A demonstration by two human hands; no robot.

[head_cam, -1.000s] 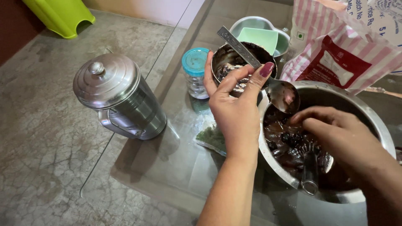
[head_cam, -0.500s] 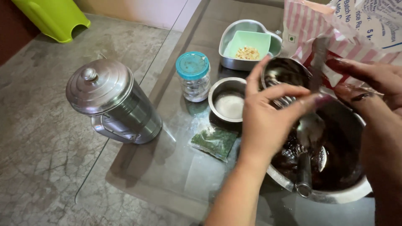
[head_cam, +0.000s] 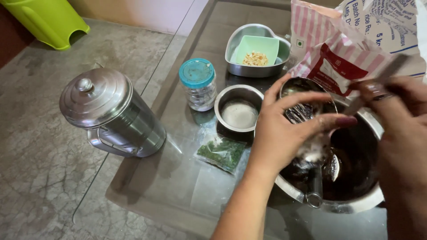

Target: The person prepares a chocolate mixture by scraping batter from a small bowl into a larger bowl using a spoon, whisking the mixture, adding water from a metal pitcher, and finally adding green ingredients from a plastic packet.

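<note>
Left hand (head_cam: 289,133) clamps a small steel cup (head_cam: 307,100), tilted over the large steel mixing bowl (head_cam: 356,204) at lower right. Right hand (head_cam: 400,129) grips a blurred metal utensil (head_cam: 378,84) just above the bowl's dark mixture (head_cam: 356,164).

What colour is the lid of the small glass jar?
Teal blue lid, clearest in the head view.

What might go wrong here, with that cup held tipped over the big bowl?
1. The left hand tips a small steel cup over the big bowl; its white contents could miss and land on the glass table.
2. The right hand holds a blurred metal tool close to the cup, so the two may knock together.
3. The bowl sits near the table's edge, and a hard push might slide it off.
</note>
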